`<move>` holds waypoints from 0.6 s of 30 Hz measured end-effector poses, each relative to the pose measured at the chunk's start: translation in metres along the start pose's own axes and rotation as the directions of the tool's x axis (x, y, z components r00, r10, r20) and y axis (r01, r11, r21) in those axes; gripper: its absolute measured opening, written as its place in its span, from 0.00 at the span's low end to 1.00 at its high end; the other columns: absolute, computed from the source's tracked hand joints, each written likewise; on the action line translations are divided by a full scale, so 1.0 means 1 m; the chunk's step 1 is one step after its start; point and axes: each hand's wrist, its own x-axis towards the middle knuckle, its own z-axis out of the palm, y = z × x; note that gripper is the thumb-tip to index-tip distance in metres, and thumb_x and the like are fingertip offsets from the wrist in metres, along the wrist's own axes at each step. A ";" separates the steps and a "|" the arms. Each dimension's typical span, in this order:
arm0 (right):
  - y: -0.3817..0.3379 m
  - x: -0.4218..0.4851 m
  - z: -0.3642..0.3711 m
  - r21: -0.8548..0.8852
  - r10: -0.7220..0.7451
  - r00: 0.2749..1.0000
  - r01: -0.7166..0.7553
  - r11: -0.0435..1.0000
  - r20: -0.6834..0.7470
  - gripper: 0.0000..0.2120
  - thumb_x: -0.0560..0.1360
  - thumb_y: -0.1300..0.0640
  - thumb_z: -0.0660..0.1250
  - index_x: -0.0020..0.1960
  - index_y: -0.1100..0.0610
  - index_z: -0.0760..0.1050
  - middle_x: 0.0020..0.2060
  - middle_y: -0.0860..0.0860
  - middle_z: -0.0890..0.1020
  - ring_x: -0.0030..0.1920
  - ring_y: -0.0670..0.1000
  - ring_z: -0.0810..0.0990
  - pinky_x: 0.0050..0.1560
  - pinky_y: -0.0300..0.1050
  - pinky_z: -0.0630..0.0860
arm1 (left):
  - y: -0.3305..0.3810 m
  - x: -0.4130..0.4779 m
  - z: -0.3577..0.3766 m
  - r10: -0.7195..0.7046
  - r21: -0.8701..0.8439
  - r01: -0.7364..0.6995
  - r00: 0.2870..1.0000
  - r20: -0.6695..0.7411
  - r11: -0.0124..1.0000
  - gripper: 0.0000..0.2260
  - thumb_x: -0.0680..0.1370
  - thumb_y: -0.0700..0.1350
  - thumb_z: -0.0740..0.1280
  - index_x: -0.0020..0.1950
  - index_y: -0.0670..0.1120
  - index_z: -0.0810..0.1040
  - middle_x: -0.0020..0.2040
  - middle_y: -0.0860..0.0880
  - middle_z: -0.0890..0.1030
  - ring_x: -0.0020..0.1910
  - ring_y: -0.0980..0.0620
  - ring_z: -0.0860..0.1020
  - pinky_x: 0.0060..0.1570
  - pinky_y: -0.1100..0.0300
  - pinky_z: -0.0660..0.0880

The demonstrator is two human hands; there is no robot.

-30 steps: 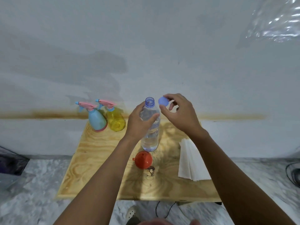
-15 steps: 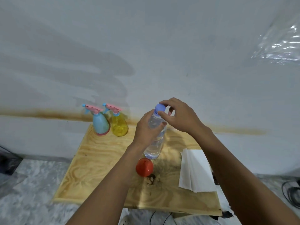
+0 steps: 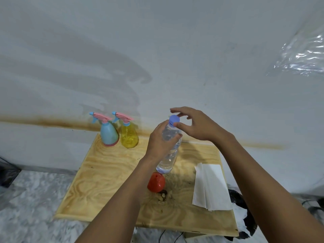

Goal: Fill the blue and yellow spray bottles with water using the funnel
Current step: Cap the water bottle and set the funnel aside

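Note:
A clear water bottle [image 3: 169,155] stands on the wooden board [image 3: 108,174], gripped around its upper part by my left hand [image 3: 159,141]. Its blue cap [image 3: 174,119] sits on the neck. My right hand [image 3: 194,125] hovers at the cap with fingers spread around it; thumb and fingertips are close to the cap or touching it. The blue spray bottle [image 3: 108,133] and the yellow spray bottle [image 3: 129,135], both with pink trigger heads screwed on, stand side by side at the board's far left corner. An orange funnel [image 3: 156,182] lies on the board just in front of the water bottle.
A stack of white paper napkins [image 3: 210,186] lies at the board's right side. A white wall with a brown stain line rises right behind the board. Marbled floor surrounds it; dark cables and a black object lie at the lower right.
The blue cap went from my right fingers beside the open neck onto the water bottle. My right fingers have now loosened and spread around the cap. The view shifted slightly.

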 end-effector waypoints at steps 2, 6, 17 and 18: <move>0.003 0.003 0.000 -0.034 -0.020 1.000 0.020 0.999 -0.004 0.18 0.79 0.48 0.67 0.67 0.46 0.75 0.59 0.39 0.79 0.56 0.39 0.77 0.59 0.45 0.75 | 0.000 0.000 0.001 0.009 0.003 -0.009 1.000 0.001 1.000 0.28 0.72 0.57 0.75 0.70 0.53 0.73 0.63 0.56 0.79 0.63 0.58 0.77 0.62 0.60 0.75; 0.000 0.007 0.011 -0.039 0.027 0.992 -0.032 0.999 -0.124 0.16 0.74 0.43 0.71 0.59 0.48 0.78 0.44 0.39 0.75 0.44 0.40 0.75 0.46 0.39 0.72 | 0.002 -0.001 0.000 0.020 0.012 -0.020 1.000 -0.019 1.000 0.24 0.72 0.54 0.76 0.66 0.52 0.76 0.60 0.56 0.80 0.60 0.61 0.76 0.58 0.68 0.73; 0.003 0.006 0.010 0.020 -0.041 0.996 0.042 0.999 -0.078 0.15 0.79 0.49 0.67 0.65 0.47 0.77 0.58 0.42 0.81 0.53 0.41 0.75 0.65 0.45 0.67 | 0.004 -0.001 -0.001 0.012 -0.035 -0.013 1.000 -0.027 0.999 0.27 0.73 0.53 0.76 0.70 0.50 0.74 0.62 0.55 0.79 0.61 0.59 0.76 0.60 0.64 0.73; 0.001 0.006 0.014 -0.027 -0.042 0.993 0.040 0.999 -0.107 0.14 0.79 0.48 0.67 0.64 0.47 0.78 0.57 0.43 0.81 0.51 0.41 0.74 0.66 0.46 0.64 | 0.005 -0.001 -0.001 0.018 -0.043 -0.019 0.999 -0.027 0.999 0.26 0.73 0.52 0.76 0.70 0.51 0.74 0.61 0.55 0.80 0.61 0.58 0.77 0.60 0.64 0.74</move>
